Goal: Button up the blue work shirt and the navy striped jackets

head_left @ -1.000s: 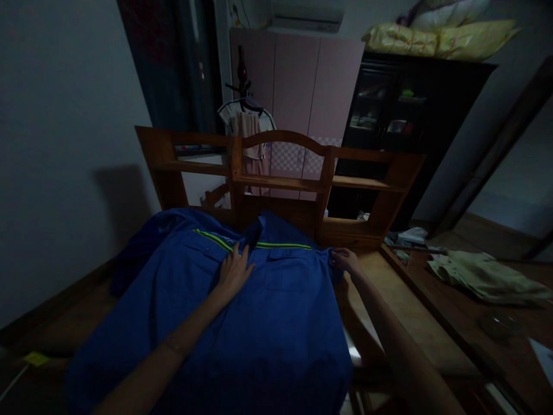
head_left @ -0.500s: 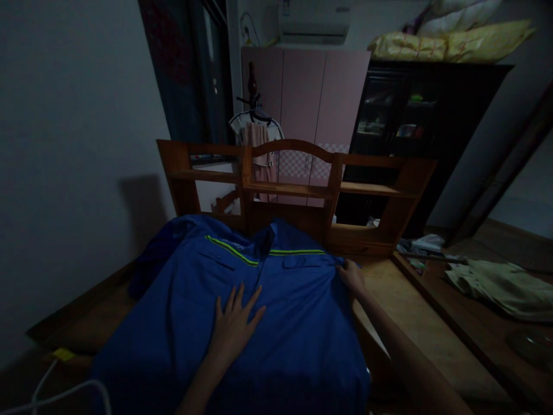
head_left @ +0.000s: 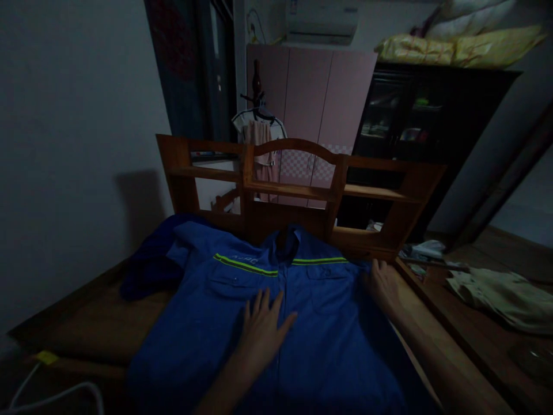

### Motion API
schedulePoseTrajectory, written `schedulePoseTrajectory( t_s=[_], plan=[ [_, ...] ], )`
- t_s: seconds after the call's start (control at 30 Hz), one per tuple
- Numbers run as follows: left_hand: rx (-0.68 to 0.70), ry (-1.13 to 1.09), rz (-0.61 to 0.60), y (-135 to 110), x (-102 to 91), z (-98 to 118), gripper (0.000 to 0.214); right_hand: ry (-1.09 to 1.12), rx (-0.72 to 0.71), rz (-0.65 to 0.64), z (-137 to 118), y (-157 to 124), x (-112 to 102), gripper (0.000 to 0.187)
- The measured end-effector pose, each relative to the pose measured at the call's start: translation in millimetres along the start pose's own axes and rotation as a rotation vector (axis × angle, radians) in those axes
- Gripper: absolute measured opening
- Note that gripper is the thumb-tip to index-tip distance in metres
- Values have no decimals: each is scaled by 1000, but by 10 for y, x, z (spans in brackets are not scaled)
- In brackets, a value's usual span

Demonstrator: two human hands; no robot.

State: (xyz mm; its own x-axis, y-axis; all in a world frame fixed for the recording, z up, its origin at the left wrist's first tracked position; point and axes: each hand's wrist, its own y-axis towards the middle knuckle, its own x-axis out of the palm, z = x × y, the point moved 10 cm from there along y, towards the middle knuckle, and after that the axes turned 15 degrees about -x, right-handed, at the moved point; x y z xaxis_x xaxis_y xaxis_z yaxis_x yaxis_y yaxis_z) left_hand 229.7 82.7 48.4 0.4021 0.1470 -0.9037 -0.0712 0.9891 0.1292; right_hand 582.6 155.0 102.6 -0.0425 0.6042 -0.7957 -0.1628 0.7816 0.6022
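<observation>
A blue work jacket (head_left: 242,300) with yellow-green stripes across the chest lies front side up, its collar toward the wooden headboard. My left hand (head_left: 263,323) rests on the jacket's front beside the button line, fingers spread and palm down. At the jacket's right shoulder edge, my right hand (head_left: 380,282) is closed on the cloth, fingers bent. Darker blue fabric (head_left: 153,259) lies bunched beyond the jacket's left sleeve. The lower end of the jacket runs out of view.
The wooden headboard with shelves (head_left: 294,190) stands across the far end. Folded pale trousers (head_left: 501,297) lie on the right. A white cable (head_left: 64,392) curls at lower left. Behind are a pink wardrobe (head_left: 311,98) and a dark cabinet (head_left: 432,121).
My right hand has moved right, drawing the jacket's shoulder edge with it. The jacket has shifted right and lies flatter, its collar standing more open. My left hand has also moved right.
</observation>
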Motion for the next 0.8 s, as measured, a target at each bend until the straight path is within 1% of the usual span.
schedulePoseTrajectory(
  t_s=[0.07, 0.1, 0.13, 0.17, 0.23, 0.3, 0.33, 0.4, 0.47, 0.5, 0.57, 0.63, 0.7, 0.8],
  plan=[
    [15, -61, 27, 461, -199, -49, 65, 79, -78, 48, -410, 197, -100, 38],
    [18, -79, 50, 716, -272, -66, 64, 179, -99, 31, -640, 316, -76, 36],
    [19, -94, 63, 967, -304, -76, 61, 299, -88, -10, -861, 437, -2, 35],
    [-13, -108, 67, 1209, -295, -113, 58, 416, -39, -69, -1061, 545, 119, 36],
    [-95, -125, 67, 1597, -189, -201, 51, 459, 35, -107, -1428, 750, 316, 38],
    [-167, -165, 56, 1839, -24, -287, 44, 464, 134, -126, -1672, 896, 557, 47],
    [-187, -189, 49, 1917, 56, -317, 40, 466, 176, -134, -1754, 947, 681, 49],
    [-197, -238, 38, 2035, 164, -352, 29, 487, 224, -144, -1854, 1013, 907, 46],
    [-196, -279, 50, 2141, 182, -376, 22, 538, 220, -147, -1891, 1042, 1072, 35],
    [-200, -306, 64, 2195, 164, -394, 21, 577, 199, -145, -1899, 1044, 1128, 29],
    [-216, -372, 97, 2283, 120, -443, 26, 678, 128, -139, -1917, 1022, 1192, 23],
    [-227, -447, 104, 2319, 133, -490, 32, 793, 44, -130, -1941, 967, 1209, 24],
    [-204, -524, 67, 2290, 223, -501, 34, 885, -13, -114, -1941, 890, 1209, 26],
    [-110, -627, -5, 2165, 374, -470, 31, 949, -38, -83, -1887, 786, 1217, 24]
  ],
)
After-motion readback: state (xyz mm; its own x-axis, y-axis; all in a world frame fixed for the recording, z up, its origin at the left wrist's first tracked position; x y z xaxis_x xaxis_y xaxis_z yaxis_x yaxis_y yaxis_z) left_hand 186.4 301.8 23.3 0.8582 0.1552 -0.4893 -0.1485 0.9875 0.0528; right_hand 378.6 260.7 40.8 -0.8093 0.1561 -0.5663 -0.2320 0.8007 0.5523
